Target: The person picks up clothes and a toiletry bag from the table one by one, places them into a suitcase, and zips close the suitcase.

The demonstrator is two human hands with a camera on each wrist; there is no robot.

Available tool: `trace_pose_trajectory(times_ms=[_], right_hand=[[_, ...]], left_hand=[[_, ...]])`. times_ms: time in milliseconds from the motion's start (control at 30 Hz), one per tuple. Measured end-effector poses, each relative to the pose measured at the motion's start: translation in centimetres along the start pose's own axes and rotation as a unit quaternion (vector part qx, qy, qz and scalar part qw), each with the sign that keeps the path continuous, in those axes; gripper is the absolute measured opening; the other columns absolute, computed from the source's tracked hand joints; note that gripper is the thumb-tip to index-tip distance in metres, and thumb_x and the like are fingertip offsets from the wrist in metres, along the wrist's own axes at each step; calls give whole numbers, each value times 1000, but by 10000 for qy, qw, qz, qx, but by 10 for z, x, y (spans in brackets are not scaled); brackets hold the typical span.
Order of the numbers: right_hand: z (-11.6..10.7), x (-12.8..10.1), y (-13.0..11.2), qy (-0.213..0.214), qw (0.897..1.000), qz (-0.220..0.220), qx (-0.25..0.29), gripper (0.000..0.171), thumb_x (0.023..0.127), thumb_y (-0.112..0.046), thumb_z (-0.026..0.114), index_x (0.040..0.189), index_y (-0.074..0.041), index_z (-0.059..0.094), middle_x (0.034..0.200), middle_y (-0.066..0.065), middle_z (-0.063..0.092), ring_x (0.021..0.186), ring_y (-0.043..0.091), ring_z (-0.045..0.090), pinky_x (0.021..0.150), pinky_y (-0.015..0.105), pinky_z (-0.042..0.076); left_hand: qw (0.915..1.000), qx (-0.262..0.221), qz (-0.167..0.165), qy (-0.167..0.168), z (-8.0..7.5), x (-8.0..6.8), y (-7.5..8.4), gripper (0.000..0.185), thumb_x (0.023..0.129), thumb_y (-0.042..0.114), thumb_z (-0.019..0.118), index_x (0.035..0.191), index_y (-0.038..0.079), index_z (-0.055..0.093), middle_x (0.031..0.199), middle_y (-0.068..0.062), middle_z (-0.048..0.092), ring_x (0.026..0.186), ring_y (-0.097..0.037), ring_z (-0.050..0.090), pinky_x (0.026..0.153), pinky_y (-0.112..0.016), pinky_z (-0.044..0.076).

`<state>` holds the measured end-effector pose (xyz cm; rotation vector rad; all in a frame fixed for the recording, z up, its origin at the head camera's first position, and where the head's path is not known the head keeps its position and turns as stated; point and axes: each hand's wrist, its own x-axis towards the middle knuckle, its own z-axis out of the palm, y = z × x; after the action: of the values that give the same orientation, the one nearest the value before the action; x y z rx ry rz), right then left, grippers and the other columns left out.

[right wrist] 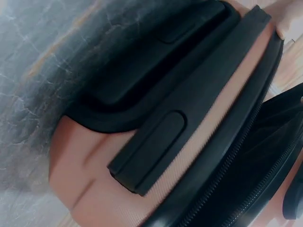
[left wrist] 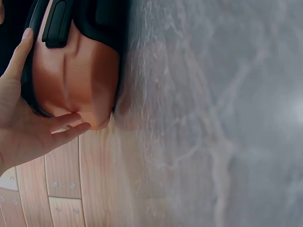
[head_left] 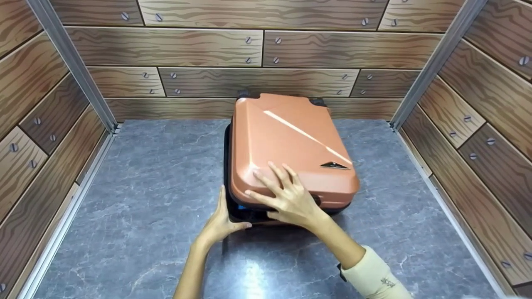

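A copper-orange hard-shell suitcase [head_left: 286,137] lies on the floor, its lid resting slightly ajar and skewed over the lower shell. My right hand [head_left: 294,201] rests on the lid's near left corner with fingers spread and the thumb down by its edge. Around the lower shell's near left corner stands my left hand [head_left: 217,226], thumb along the front rim and straight fingers against the side. The left wrist view shows that thumb [left wrist: 21,49] at the black rim. In the right wrist view a dark gap lies between the zipper edges [right wrist: 222,170]. A bit of blue [head_left: 241,207] shows inside.
Grey marbled flooring [head_left: 158,178] surrounds the suitcase. Wood-patterned panels [head_left: 208,47] wall the back and both sides, with metal posts [head_left: 77,68] in the corners. The suitcase's wheels [head_left: 317,102] are close to the back wall.
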<state>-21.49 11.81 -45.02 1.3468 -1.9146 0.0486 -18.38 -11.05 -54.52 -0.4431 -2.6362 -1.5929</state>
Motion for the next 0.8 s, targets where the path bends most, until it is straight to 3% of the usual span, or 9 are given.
trace_pose_trajectory(times_ms=[200, 467, 800], right_hand=[[9, -5, -9, -240, 9983, -339, -397, 90, 53, -53, 78, 134, -30, 48, 143, 11, 34, 125, 44, 31, 95, 58, 31], [17, -6, -15, -182, 9976, -514, -418, 76, 65, -42, 71, 135, -29, 47, 143, 11, 35, 125, 46, 30, 98, 58, 27], [22, -8, -23, -183, 9967, -669, -413, 67, 71, -29, 61, 136, -28, 46, 142, 12, 36, 124, 47, 31, 97, 60, 28]], left_hand=[[9999, -132, 64, -8, 0, 2, -1, 125, 66, 35, 81, 144, -1, -10, 148, -24, -7, 131, -41, 17, 101, -52, 25], [9996, -266, -12, 64, -1, 1, -1, 124, 67, 31, 82, 144, 0, -10, 148, -27, -3, 130, -41, 19, 102, -51, 24], [9973, -556, 472, 126, 3, 3, -7, 124, 65, 22, 84, 142, -3, -10, 147, -28, 3, 129, -39, 24, 102, -50, 25]])
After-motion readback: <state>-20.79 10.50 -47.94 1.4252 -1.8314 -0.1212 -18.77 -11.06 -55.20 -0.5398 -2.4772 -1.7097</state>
